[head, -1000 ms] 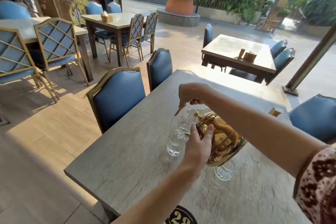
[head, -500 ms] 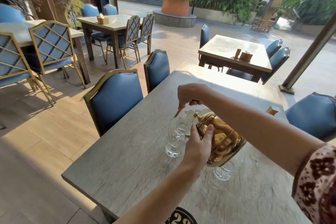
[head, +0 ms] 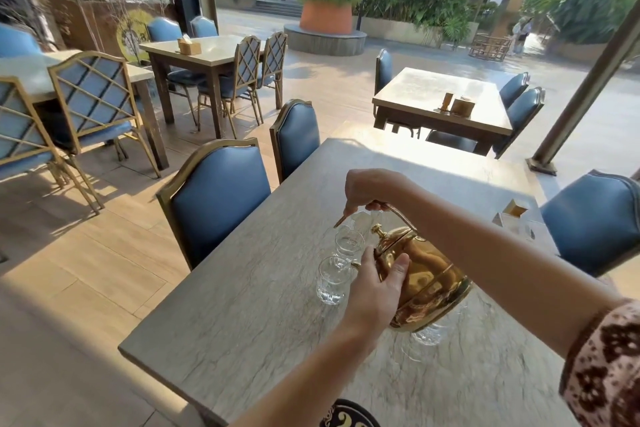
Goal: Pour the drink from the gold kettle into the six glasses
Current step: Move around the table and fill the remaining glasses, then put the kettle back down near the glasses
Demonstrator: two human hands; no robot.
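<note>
A shiny gold kettle [head: 427,279] hangs tilted to the left above the grey stone table [head: 242,322]. My right hand [head: 372,189] grips its curved handle from above. My left hand [head: 375,291] presses against the kettle's left side, near the spout. The spout is over a clear glass [head: 333,279] that has a little liquid in it. A second glass [head: 349,243] stands just behind it. Another glass [head: 427,334] shows partly under the kettle's base. The remaining glasses are hidden behind the kettle and my arms.
Two blue padded chairs [head: 221,198] stand along the table's left side and one [head: 595,218] at its right. A small gold holder [head: 514,210] sits on the table's far right. Other tables and chairs fill the patio beyond.
The kettle and both hands hold almost the same pose. The view has shifted slightly.
</note>
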